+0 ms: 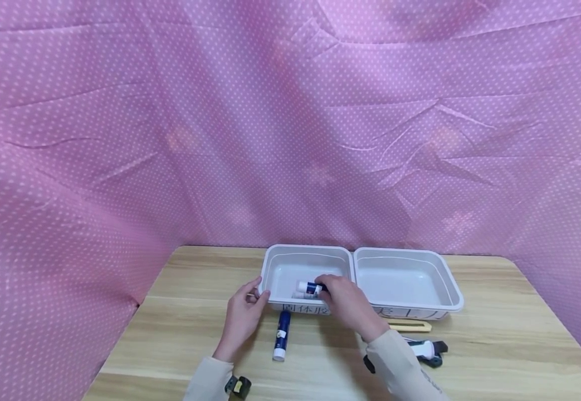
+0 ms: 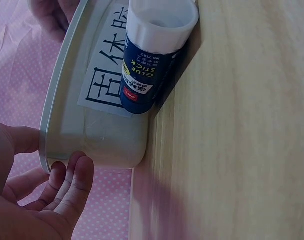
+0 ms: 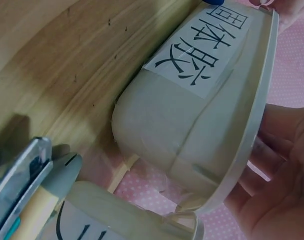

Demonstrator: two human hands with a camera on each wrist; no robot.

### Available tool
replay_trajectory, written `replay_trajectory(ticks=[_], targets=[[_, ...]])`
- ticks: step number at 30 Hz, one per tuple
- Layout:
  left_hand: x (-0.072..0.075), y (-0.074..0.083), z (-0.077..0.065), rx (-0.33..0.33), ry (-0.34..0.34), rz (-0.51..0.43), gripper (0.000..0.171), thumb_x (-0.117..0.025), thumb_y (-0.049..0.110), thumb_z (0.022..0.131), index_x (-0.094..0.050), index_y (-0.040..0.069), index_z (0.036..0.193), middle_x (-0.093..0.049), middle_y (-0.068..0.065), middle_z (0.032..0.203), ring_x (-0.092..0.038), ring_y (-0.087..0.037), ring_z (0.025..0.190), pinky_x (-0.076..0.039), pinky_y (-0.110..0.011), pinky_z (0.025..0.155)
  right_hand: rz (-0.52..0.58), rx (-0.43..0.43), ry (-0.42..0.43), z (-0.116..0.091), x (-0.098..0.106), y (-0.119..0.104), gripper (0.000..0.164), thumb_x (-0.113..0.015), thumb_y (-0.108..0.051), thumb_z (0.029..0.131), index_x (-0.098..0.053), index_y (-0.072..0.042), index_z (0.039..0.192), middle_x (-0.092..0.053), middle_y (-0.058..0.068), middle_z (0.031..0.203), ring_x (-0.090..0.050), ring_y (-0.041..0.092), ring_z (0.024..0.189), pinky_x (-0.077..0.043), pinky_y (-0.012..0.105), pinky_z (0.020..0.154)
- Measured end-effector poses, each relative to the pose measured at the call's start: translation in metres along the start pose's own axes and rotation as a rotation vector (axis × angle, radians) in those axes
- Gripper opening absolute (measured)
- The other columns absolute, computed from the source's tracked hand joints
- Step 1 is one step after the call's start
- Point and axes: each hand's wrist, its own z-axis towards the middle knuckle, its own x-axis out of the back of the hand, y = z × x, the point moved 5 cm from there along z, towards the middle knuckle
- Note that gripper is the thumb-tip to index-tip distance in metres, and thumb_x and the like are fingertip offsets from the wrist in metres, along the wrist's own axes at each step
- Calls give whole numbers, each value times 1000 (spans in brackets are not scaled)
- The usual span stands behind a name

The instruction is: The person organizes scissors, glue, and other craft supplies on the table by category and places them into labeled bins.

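Head view: At lower centre of the frame, the left tray (image 1: 282,273) stands on the table (image 1: 190,323) beside the right tray (image 1: 405,278). The left hand (image 1: 242,312) grips the left tray's near left corner between thumb and fingers. The right hand (image 1: 346,301), reaching into that tray, pinches the dark end of the held stick (image 1: 308,288), white end toward the left. A pale shape (image 1: 304,296) just below it may be a reflection or another stick; undetermined. The loose stick (image 1: 281,336) lies on the table before the left tray. At lower right lie a yellow knife (image 1: 410,326) and a black-and-white tool (image 1: 425,350), partly behind the right sleeve.

Left wrist view: The label (image 2: 104,87) crosses the tray wall at upper centre; the loose stick, marked "GLUE STICK", lies close by. The left hand, lower left, has its fingers at the rim and wall.

Right wrist view: The right hand shows at right, beyond the rim; its fingertips and the held stick are hidden.

Assessment: the step in hand appears to be laying the held stick in the left tray. The next move would call for lowering it to the floor of the tray, then loosening the right fingers.
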Motion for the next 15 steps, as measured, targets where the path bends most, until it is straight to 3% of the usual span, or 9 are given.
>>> replay_trajectory(ticks=[9,15], targets=[[-2,-2,-1,27,-9,-3,46,-71,9,96,-59,-1,140,-66,-16,102,-65,-18,83,-59,-20,66,13,4,-77,6,-5,6,19,-70,-1,94,-75,-5,112,-76,9,110,-71,25,103,-58,46,93],[-1,-2,-1,4,8,-4,45,-71,7,95,-60,-3,138,-67,-17,101,-65,-18,83,-59,-19,66,14,13,-97,9,-8,8,19,-70,-1,93,-75,-5,111,-76,8,107,-71,23,99,-58,45,92]])
